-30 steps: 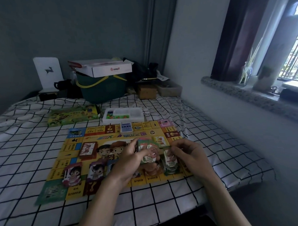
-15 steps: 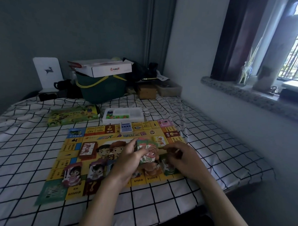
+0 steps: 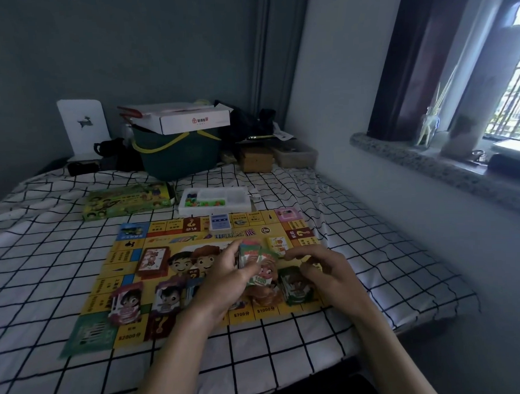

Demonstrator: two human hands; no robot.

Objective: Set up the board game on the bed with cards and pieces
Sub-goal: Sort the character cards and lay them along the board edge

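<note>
Above the board [image 3: 127,256], left hand [image 3: 226,275] grips notes [image 3: 251,258] — right hand [image 3: 324,268] just beside.

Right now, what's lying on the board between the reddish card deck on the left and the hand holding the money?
In the head view, only the board's printed cartoon faces lie between the reddish deck and the left hand.

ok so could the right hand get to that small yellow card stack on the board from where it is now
Probably yes. The right hand hovers just beside the yellow card stack with nothing between them, and it seems to hold nothing; the left hand holds the bills.
</note>
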